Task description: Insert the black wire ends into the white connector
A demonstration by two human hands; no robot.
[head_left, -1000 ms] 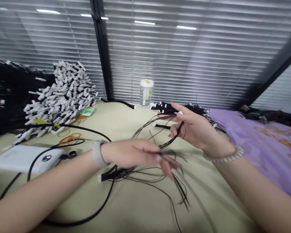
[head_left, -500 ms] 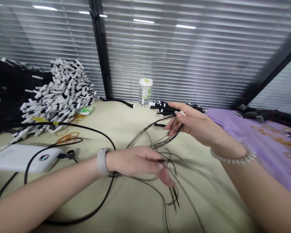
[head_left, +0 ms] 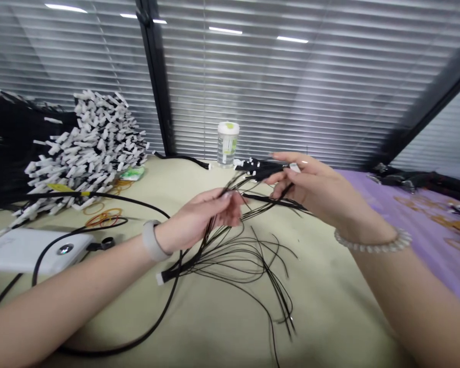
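Note:
My left hand (head_left: 218, 207), with a light band on its wrist, is closed around a strand of thin black wires (head_left: 210, 235). These wires fan out from a black-sleeved end with a white connector (head_left: 160, 278) lying on the table. My right hand (head_left: 302, 181), wearing a beaded bracelet, is farther right and higher, its fingers curled on the wires' other part near a small white connector (head_left: 294, 167). Loose wire ends (head_left: 287, 312) spread over the table below both hands. Behind the right fingers lies a bundle of black cables with white tips (head_left: 255, 166).
A large pile of black cables with white connectors (head_left: 95, 138) stands at the left. Near it are a white power bank (head_left: 34, 250), a thick black cable (head_left: 153, 332) and orange rubber bands (head_left: 103, 217). A lidded clear container (head_left: 227, 145) stands at the back; purple sheeting (head_left: 417, 220) covers the right.
My left hand has risen from the lower middle to the wires near my right hand and closed on them. The white connector at the wires' left end has come into view.

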